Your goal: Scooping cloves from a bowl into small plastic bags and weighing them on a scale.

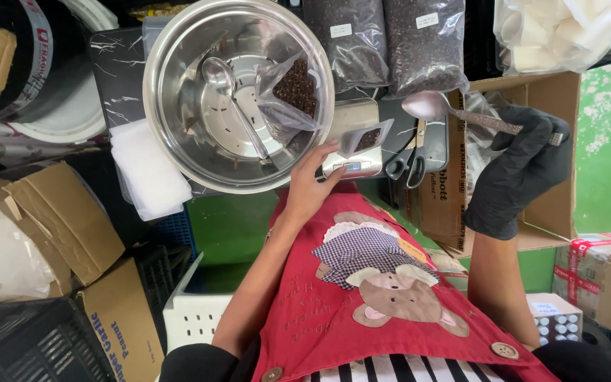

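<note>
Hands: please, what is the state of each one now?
Left hand: bare, open, fingertips touching the small scale.
Right hand: black glove, closed on a metal spoon.

You have one view only, from a camera worn on your head, so no second view shares the scene. It looks steeply down your own front: your red apron [390, 297] fills the lower middle, close to the lens. Your arms reach away from it toward the top edge, where a steel bowl [178, 141] and a small scale [351, 145] sit near. Shelves and cardboard boxes [44, 226] crowd both sides.
</note>
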